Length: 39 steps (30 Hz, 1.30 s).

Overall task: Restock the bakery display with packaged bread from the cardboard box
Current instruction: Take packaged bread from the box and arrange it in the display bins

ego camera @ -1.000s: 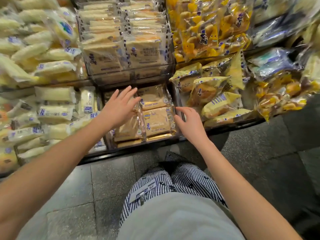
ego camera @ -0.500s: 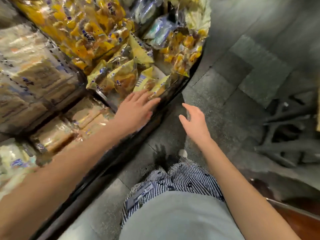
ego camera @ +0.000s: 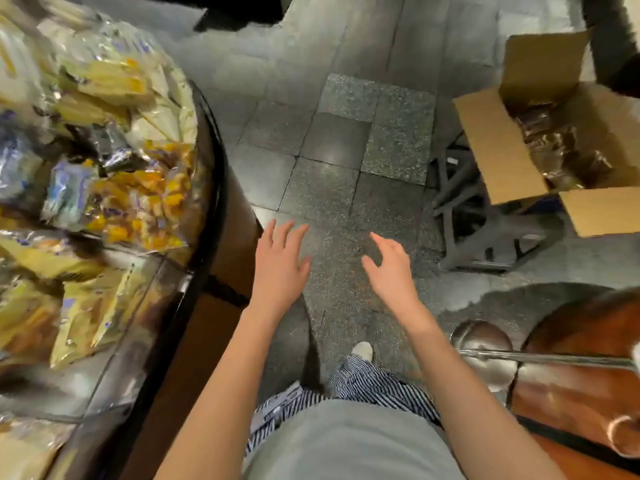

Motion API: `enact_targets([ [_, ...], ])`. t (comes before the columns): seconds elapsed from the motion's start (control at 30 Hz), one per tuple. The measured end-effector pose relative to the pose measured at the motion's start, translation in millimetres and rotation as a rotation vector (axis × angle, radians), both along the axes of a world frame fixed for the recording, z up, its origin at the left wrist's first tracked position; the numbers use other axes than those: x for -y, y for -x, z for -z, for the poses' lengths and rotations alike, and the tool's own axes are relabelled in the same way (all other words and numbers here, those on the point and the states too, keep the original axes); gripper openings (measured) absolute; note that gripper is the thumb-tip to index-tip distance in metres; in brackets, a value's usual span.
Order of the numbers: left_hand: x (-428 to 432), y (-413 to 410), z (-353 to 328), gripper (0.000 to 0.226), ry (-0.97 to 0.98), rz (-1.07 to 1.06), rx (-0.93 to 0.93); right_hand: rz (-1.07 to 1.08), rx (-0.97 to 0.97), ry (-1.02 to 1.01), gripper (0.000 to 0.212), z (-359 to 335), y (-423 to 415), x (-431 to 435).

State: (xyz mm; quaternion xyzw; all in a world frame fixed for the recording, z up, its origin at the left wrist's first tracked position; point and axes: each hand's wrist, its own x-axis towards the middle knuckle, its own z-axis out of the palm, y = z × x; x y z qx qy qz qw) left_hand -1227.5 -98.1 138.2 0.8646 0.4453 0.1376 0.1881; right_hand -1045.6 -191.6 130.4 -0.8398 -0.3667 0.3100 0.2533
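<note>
**Left hand** [ego camera: 278, 268]: empty, fingers straight and spread, held over the floor [ego camera: 346, 140] just beside the display's base.

**Right hand** [ego camera: 391, 271]: empty, fingers loosely apart and a little bent, over the floor and well apart from the box.

**Cardboard box** [ego camera: 498, 150]: upper right, flaps open, standing on a dark frame [ego camera: 464, 216]. It may be a stool or a rack; the blur leaves that unsettled.

**Packaged bread** [ego camera: 561, 147]: dark glossy packs lying inside the box. None is in hand.

**Bakery display** [ego camera: 211, 188]: on the left, with a curved dark rim and yellow packets [ego camera: 131, 199] heaped close to it.

**Step, as judged:** the person is between display and box with both hands free, likely going for the next pack.

**Hazards**
- Box on frame: its flaps reach past the frame, so a one-sided pull or a lean on a flap could tip it and spill the bread.
- Frame legs: these splay onto the floor beside the path, where a foot could catch.
- Metal rail [ego camera: 554, 358] and brown wooden top [ego camera: 571, 393]: both are near the right forearm, so a wide swing toward the box could strike them.
- Glossy wrap: a hasty or loose pinch could let a pack slip, and a hard squeeze could crush the bread.
- Heaped packets at the rim: adding more there, or brushing them with an arm, could send some sliding to the floor.
</note>
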Motion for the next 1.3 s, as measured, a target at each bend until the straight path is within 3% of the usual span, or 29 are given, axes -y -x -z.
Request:
enact_targets([
  [0.27, -11.6, -191.8, -12.2, 0.058, 0.103, 0.233, -0.046, 0.235, -0.003, -0.023, 0.052, -2.0, -157.3, 4.9],
  [0.6, -78.6, -339.8, 1.2, 0.059, 0.185, 0.391, -0.087, 0.476, -0.102, 0.025, 0.053, 22.6, -277.2, -31.3],
  [1.0, -217.8, -561.1, 1.4, 0.055, 0.189, 0.677, -0.102, 0.776, -0.122, 0.046, 0.054, 23.1, -432.4, -121.8],
  [1.3, -231.9, -667.4, 26.8, 0.054, 0.254, 0.864, -0.202, 0.979, -0.164, 0.092, 0.056, 32.6, -510.4, -130.9],
])
